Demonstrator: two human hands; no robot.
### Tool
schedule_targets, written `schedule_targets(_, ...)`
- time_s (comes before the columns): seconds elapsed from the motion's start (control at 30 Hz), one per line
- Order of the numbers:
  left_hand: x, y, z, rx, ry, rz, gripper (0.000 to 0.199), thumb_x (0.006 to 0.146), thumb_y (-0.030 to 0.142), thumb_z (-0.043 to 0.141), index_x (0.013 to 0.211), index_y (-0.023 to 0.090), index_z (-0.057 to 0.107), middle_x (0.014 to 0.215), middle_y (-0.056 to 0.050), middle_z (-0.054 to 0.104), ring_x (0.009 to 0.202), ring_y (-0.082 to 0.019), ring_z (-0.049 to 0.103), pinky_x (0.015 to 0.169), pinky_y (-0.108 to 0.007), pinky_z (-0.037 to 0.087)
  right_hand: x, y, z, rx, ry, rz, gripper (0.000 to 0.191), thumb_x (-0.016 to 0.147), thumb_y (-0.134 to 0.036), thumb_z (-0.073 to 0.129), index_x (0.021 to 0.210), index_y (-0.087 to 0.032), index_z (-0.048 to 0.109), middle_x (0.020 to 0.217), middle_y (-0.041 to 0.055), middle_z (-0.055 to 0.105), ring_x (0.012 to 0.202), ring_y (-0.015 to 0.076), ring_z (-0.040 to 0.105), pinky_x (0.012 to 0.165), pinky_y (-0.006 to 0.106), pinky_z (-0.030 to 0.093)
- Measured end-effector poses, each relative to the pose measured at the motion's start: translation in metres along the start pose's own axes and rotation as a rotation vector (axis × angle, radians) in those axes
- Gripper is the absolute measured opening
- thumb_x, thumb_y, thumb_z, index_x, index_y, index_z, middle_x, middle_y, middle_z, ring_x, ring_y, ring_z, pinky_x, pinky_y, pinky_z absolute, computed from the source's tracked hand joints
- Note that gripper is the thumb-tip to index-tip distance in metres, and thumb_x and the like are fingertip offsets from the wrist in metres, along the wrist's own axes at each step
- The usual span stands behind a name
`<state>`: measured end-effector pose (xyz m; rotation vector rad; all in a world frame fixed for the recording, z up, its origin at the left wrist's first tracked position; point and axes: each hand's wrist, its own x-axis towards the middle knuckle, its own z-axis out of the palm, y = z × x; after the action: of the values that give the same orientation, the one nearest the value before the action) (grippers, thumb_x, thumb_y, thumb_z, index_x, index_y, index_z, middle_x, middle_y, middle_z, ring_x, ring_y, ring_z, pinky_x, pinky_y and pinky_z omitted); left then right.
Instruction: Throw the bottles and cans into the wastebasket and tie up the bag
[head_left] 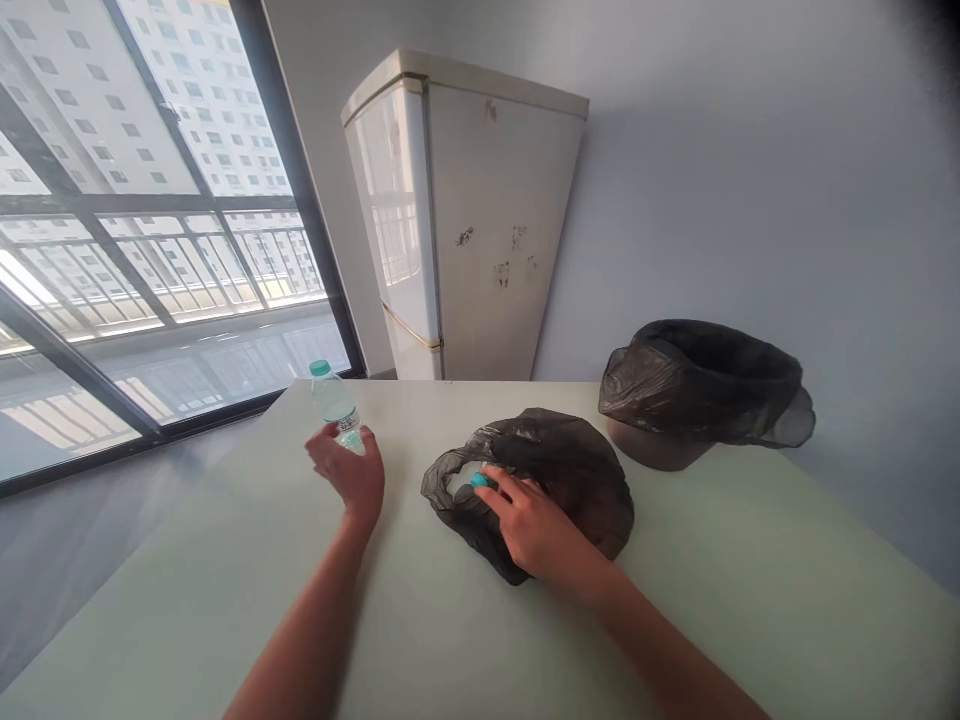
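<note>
Bottle label [347,422] too small to read; nearer bag's [559,435] inside mostly hidden.

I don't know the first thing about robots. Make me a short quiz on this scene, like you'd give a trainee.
1. What is the left hand nearest to?
a) tall white refrigerator
b) clear plastic bottle with a teal cap
c) large dark-framed window

2. Fill in: the person's ____ is at the opening of the crumpled black plastic bag.

3. True or false: the brown container with a black plastic liner is to the right of that bag.

Key: 1. b; 2. right hand; 3. true.
</note>
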<state>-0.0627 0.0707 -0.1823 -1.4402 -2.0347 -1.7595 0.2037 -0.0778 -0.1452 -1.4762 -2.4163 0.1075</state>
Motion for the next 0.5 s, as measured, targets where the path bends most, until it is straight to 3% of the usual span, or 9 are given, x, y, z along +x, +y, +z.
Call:
schedule_targets(0.03,-0.009,0.007,0.001,-0.104,-0.108,0.057,0.023,0.095,0.034,0.058,0.113,0.019,0.058,0.115,-0.011,0.063,0.112,-0.028,0.061,0.102,-0.049,0.048,0.001,-0.001,0.002,-0.004,-0.02,-0.003,0.066,0.087,0.002,0.041,0.146,-0.022,0.054,0.164,0.0084,0.04,0.112,0.0243,0.063,0.1,0.041,0.051)
schedule_targets(0.1,-0.03,0.021,0.005,-0.319,-0.388,0.148,0.016,0.099,0.034,0.053,0.105,0.021,0.061,0.106,-0.007,0.066,0.096,-0.022,0.065,0.088,-0.039,0.054,0.004,-0.004,0.004,-0.009,-0.055,-0.016,0.072,0.083,0.004,0.04,0.149,-0.023,0.051,0.168,0.0073,0.036,0.113,0.0237,0.064,0.101,0.041,0.05)
schedule_targets(0.17,-0.049,0.032,0.01,-0.445,-0.623,0.261,0.016,0.1,0.033,0.054,0.105,0.022,0.065,0.109,-0.007,0.067,0.101,-0.022,0.065,0.087,-0.037,0.054,0.007,-0.006,0.006,-0.031,-0.078,-0.021,0.073,0.082,0.004,0.04,0.149,-0.022,0.05,0.169,0.0093,0.034,0.114,0.0244,0.066,0.1,0.041,0.05)
schedule_targets(0.23,-0.062,0.04,0.013,-0.536,-0.773,0.323,0.018,0.101,0.031,0.053,0.11,0.023,0.067,0.114,-0.008,0.067,0.107,-0.022,0.065,0.091,-0.037,0.054,0.009,-0.008,0.007,-0.069,-0.092,0.001,0.072,0.082,0.003,0.041,0.149,-0.021,0.05,0.168,0.0135,0.035,0.112,0.026,0.067,0.098,0.041,0.05)
schedule_targets(0.33,-0.07,0.046,0.012,-0.597,-0.897,0.422,0.02,0.102,0.028,0.054,0.115,0.023,0.068,0.121,-0.01,0.067,0.114,-0.023,0.065,0.102,-0.041,0.052,0.013,-0.01,0.008,-0.117,-0.098,0.045,0.071,0.081,0.001,0.043,0.147,-0.022,0.051,0.163,0.0151,0.042,0.106,0.0262,0.07,0.093,0.04,0.05)
schedule_targets(0.5,-0.068,0.046,0.01,-0.607,-0.973,0.508,0.021,0.101,0.024,0.053,0.117,0.024,0.068,0.128,-0.011,0.065,0.121,-0.024,0.063,0.106,-0.042,0.052,0.017,-0.012,0.009,-0.133,-0.103,0.031,0.068,0.08,0.001,0.045,0.143,-0.025,0.055,0.151,0.009,0.057,0.098,0.0236,0.069,0.09,0.038,0.05)
